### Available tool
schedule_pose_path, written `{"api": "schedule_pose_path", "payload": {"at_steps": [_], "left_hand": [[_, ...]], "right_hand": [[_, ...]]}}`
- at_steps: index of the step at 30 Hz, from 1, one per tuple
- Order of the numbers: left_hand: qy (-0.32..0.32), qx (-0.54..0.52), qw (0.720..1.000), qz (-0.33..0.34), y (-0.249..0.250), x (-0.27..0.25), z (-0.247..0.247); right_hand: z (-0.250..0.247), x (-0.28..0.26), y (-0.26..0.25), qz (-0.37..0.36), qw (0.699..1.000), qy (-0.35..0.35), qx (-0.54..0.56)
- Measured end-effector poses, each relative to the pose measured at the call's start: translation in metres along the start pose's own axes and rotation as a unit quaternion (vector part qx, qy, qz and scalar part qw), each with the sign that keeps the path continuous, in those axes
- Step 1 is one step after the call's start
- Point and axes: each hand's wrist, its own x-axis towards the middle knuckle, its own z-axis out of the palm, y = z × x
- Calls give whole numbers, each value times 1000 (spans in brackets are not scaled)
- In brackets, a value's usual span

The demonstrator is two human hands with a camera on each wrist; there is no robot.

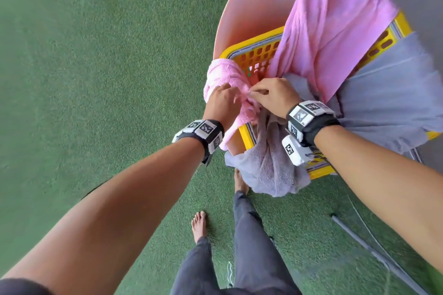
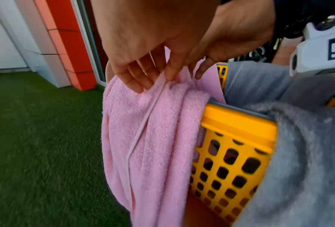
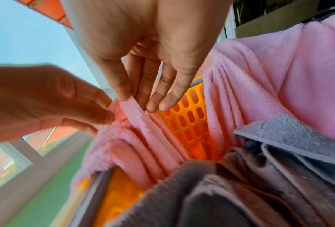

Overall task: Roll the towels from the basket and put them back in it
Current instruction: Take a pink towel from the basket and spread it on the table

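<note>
A yellow perforated basket [image 1: 254, 55] [image 2: 236, 122] [image 3: 187, 119] stands on a round pink table. A small pink towel [image 1: 220, 74] [image 2: 153, 138] [image 3: 139, 138] hangs bunched over the basket's near left corner. My left hand [image 1: 236, 97] [image 2: 154, 76] pinches its top edge between thumb and fingers. Right beside it, my right hand [image 1: 254, 93] [image 3: 135, 99] pinches the same towel's folds. A larger pink towel [image 1: 335, 31] [image 3: 279, 76] is draped across the basket towards the far side. Grey towels [image 1: 271, 170] [image 2: 308, 153] [image 3: 220, 192] spill over the near rim.
The pink table [image 1: 259, 0] stands on green artificial turf [image 1: 96, 55]. A pale grey towel [image 1: 388, 98] covers the basket's right side. My bare feet [image 1: 199, 225] are just below the basket. A grey rod [image 1: 374, 254] lies at lower right. An orange pillar [image 2: 69, 46] rises beyond the turf.
</note>
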Motion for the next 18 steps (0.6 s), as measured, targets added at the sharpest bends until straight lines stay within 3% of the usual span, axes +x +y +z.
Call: {"api": "schedule_pose_path", "payload": {"at_steps": [4, 7, 11, 18], "left_hand": [[46, -141, 988, -53, 15, 4, -25], [53, -191, 980, 4, 30, 4, -71], [38, -131, 983, 126, 50, -5, -169], [208, -107, 949, 213, 73, -79, -380]], "right_hand": [[-12, 0, -26, -2, 999, 31, 24], [-31, -3, -64, -43, 994, 77, 59], [-74, -20, -144, -123, 980, 139, 68], [-124, -82, -353, -245, 939, 229, 74]]}}
